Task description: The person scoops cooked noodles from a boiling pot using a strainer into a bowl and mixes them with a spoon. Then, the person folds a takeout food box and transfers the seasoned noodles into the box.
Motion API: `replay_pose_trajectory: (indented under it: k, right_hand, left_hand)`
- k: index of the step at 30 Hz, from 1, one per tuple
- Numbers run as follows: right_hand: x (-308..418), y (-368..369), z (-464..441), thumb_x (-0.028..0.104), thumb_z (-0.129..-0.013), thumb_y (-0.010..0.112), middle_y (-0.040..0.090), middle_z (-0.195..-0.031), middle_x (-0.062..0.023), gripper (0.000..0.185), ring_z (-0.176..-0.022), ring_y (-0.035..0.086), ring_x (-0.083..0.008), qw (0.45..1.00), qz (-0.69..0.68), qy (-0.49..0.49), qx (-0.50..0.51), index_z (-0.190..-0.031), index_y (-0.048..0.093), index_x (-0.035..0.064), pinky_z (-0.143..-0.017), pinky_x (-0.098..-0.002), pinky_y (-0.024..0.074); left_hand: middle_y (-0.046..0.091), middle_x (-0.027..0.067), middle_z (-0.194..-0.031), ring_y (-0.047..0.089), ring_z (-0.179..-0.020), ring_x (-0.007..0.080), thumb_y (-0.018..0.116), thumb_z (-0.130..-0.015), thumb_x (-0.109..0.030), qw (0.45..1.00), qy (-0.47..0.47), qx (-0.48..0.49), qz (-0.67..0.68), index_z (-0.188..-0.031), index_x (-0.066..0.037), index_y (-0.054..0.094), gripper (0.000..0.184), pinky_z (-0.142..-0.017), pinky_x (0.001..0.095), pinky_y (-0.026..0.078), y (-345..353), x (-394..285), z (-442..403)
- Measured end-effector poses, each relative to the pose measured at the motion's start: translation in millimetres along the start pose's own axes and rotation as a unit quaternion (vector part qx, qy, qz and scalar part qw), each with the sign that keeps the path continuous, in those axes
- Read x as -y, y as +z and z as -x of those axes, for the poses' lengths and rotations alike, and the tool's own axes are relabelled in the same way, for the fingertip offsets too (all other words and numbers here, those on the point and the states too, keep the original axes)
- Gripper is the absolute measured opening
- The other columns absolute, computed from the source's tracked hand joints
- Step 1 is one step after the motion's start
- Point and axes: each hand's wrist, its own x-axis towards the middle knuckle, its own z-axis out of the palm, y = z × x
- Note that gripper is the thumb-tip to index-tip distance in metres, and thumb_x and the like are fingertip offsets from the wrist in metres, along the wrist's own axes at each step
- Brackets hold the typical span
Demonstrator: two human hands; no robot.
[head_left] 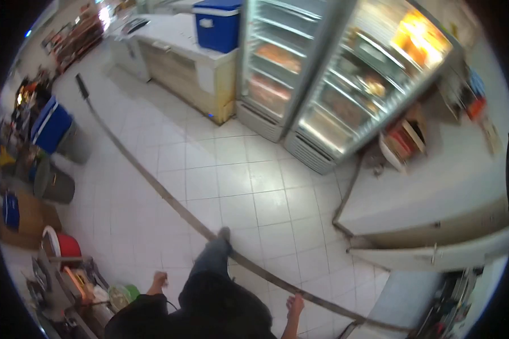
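My left hand (160,279) hangs low at the left of my body, near a green and clear container (124,295); its fingers are curled and too small to make out in detail. On the right, my right hand (294,303) is raised beside a long brown strip (181,210) that crosses the tiled floor. Whether the hand touches the strip cannot be told. My jeans leg and dark shoe (224,233) are at the strip's middle.
Two glass-door fridges (288,127) stand ahead. A blue cooler (218,28) sits on a white counter (175,34). Grey bins (55,183), another blue cooler (51,125) and a red bucket (68,245) line the left. A white surface (407,198) extends on the right.
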Motion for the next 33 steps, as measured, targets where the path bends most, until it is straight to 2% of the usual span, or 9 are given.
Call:
replay_pose_trajectory:
  k: [1, 5, 8, 10, 11, 18, 23, 25, 33]
  right_hand:
    - [8, 33, -48, 0.026, -0.096, 0.06, 0.065, -0.086, -0.0092, 0.026, -0.07, 0.061, -0.0177, 0.99, 0.046, -0.096, 0.09, -0.112, 0.058, 0.0058, -0.058, -0.0295, 0.0487]
    - [127, 249, -33, 0.031, -0.097, 0.058, 0.067, -0.095, -0.0086, 0.031, -0.073, 0.063, -0.0171, 0.964, 0.198, -0.059, 0.166, -0.116, 0.059, 0.0063, -0.061, -0.0291, 0.0494]
    - [194, 402, 6, 0.029, -0.097, 0.057, 0.068, -0.098, -0.0105, 0.036, -0.076, 0.064, -0.0181, 0.899, 0.342, -0.098, 0.255, -0.122, 0.059, 0.0037, -0.065, -0.0304, 0.0497]
    - [236, 503, 25, 0.029, -0.098, 0.056, 0.068, -0.099, -0.0103, 0.037, -0.078, 0.065, -0.0189, 0.838, 0.41, -0.134, 0.335, -0.123, 0.059, 0.0034, -0.068, -0.0312, 0.05]
    - [258, 551, 32, 0.029, -0.099, 0.055, 0.068, -0.099, -0.0089, 0.035, -0.079, 0.065, -0.0177, 0.805, 0.433, -0.159, 0.373, -0.124, 0.059, 0.005, -0.067, -0.0305, 0.0503]
    - [399, 828, 76, 0.023, -0.101, 0.053, 0.069, -0.101, -0.0058, 0.033, -0.086, 0.064, -0.0137, 0.721, 0.428, -0.3, 0.454, -0.127, 0.059, 0.0036, -0.073, -0.028, 0.0503]
    - [497, 997, 81, 0.024, -0.1, 0.057, 0.069, -0.102, -0.0049, 0.031, -0.085, 0.064, -0.0118, 0.732, 0.371, -0.34, 0.46, -0.126, 0.06, 0.0056, -0.074, -0.0262, 0.0498]
    - [532, 1075, 101, 0.025, -0.1, 0.057, 0.07, -0.102, -0.0054, 0.032, -0.085, 0.064, -0.0119, 0.747, 0.335, -0.329, 0.47, -0.126, 0.06, 0.0054, -0.075, -0.0274, 0.0505]
    - [618, 1289, 203, 0.037, -0.102, 0.054, 0.06, -0.125, -0.0063, 0.046, -0.104, 0.059, -0.0162, 0.796, 0.046, -0.166, 0.581, -0.139, 0.049, 0.0094, -0.086, -0.0326, 0.0456]
  left_hand:
    - [0.069, 0.005, -0.088, 0.069, -0.085, 0.0231, 0.08, -0.073, -0.034, 0.927, -0.233, 0.092, 0.279, -0.095, -0.013, 0.07, 0.032, -0.07, 0.0444, 0.056, 19, 10, 21]
    - [0.07, 0.0067, -0.093, 0.068, -0.08, 0.0273, 0.068, -0.085, -0.04, 0.879, -0.171, 0.244, 0.372, -0.106, -0.016, 0.068, 0.031, -0.073, 0.0452, 0.057, 37, -16, 37]
    - [0.071, 0.0103, -0.095, 0.068, -0.078, 0.0291, 0.063, -0.086, -0.039, 0.985, 0.161, 0.043, 0.035, -0.096, -0.01, 0.072, 0.032, -0.072, 0.0423, 0.058, 18, -39, -7]
    - [0.071, 0.0196, -0.099, 0.068, -0.082, 0.0371, 0.055, -0.088, -0.031, 0.979, -0.098, 0.016, 0.177, -0.087, -0.005, 0.072, 0.031, -0.071, 0.048, 0.056, -78, -126, -11]
    - [0.072, 0.0179, -0.102, 0.069, -0.097, 0.0342, 0.065, -0.084, -0.044, 0.977, -0.09, -0.064, 0.184, -0.108, -0.008, 0.073, 0.044, -0.089, 0.0439, 0.054, -91, -132, -41]
    - [0.072, 0.0135, -0.102, 0.067, -0.096, 0.0338, 0.058, -0.091, -0.03, 0.918, 0.083, -0.296, 0.252, -0.097, -0.011, 0.073, 0.026, -0.086, 0.0454, 0.053, -290, -259, -189]
    - [0.073, 0.0148, -0.095, 0.072, -0.078, 0.0225, 0.062, -0.094, -0.031, 0.924, -0.003, -0.197, 0.327, -0.108, -0.001, 0.068, 0.034, -0.062, 0.0349, 0.057, -426, -338, -315]
    - [0.071, 0.0117, -0.106, 0.07, -0.083, 0.0235, 0.059, -0.097, -0.033, 0.813, -0.025, -0.123, 0.568, -0.118, -0.003, 0.063, 0.037, -0.067, 0.036, 0.057, -511, -394, -342]
    - [0.067, 0.0104, -0.115, 0.067, -0.091, 0.0197, 0.058, -0.099, -0.03, 0.767, 0.187, -0.182, 0.587, -0.121, -0.004, 0.059, 0.033, -0.076, 0.0323, 0.052, -877, -585, -435]
